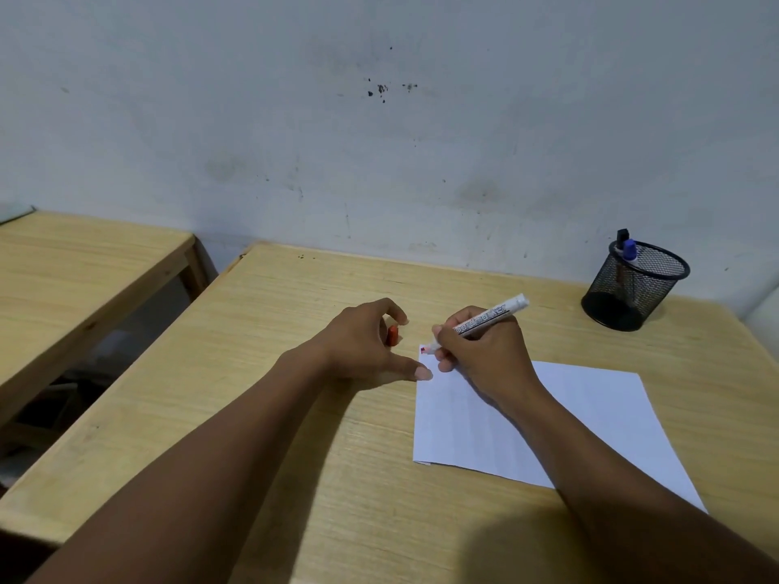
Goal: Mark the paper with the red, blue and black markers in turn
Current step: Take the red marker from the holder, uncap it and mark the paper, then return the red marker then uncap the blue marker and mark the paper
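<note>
Right grip (484,351) closed around the red marker (489,316), tip on the paper (548,423) at its 11 o'clock corner; left grip (366,343) holds the red cap (393,335).

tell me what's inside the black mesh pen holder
The black mesh pen holder holds two markers standing upright: a blue-capped marker and, behind it, a black-capped marker. Only their tops clear the rim; the mesh blurs their barrels, and anything lying at the bottom cannot be made out.

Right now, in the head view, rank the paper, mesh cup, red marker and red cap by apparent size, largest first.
1. Paper
2. Mesh cup, farther from the camera, so it may look smaller than it is
3. Red marker, partly hidden by the right hand
4. Red cap, mostly hidden in the left hand
</note>
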Demonstrator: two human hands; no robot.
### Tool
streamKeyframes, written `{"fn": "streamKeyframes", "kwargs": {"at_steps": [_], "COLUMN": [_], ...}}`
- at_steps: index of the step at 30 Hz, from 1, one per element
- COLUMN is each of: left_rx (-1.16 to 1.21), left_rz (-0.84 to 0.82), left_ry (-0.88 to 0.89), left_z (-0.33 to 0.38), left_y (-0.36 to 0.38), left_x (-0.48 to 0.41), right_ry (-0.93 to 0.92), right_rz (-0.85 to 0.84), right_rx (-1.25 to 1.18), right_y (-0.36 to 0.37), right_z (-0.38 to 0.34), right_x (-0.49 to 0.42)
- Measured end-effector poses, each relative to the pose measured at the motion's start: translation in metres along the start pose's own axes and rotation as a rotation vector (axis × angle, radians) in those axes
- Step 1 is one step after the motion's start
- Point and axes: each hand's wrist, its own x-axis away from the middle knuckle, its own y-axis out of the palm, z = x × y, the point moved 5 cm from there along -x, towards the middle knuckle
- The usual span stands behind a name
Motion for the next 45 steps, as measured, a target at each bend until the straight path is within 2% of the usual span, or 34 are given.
{"fn": "streamKeyframes", "kwargs": {"at_steps": [6, 10, 14, 26, 37, 40, 45], "left_rx": [0.192, 0.515, 0.762, 0.839, 0.85, 0.765, 0.558], "left_rz": [0.039, 0.109, 0.09, -0.052, -0.012, 0.052, 0.225], "left_ry": [0.003, 0.0, 0.012, 0.107, 0.172, 0.199, 0.261], "left_z": [-0.011, 0.018, 0.061, 0.152, 0.187, 0.199, 0.221], "left_y": [-0.015, -0.033, -0.041, -0.01, 0.017, 0.019, 0.012], "left_x": [-0.007, -0.011, -0.025, -0.059, -0.086, -0.092, -0.108], "right_ry": [0.123, 0.15, 0.202, 0.141, 0.155, 0.21, 0.385], "right_rz": [0.132, 0.014, -0.064, 0.004, 0.014, -0.009, 0.002], "right_rx": [-0.311, -0.394, -0.462, -0.497, -0.62, -0.491, 0.082], "right_y": [-0.024, -0.046, -0.072, -0.126, -0.155, -0.167, -0.215], "right_z": [-0.019, -0.055, -0.087, -0.107, -0.093, -0.092, -0.091], "right_x": [-0.006, -0.016, -0.021, -0.023, -0.031, -0.036, -0.044]}}
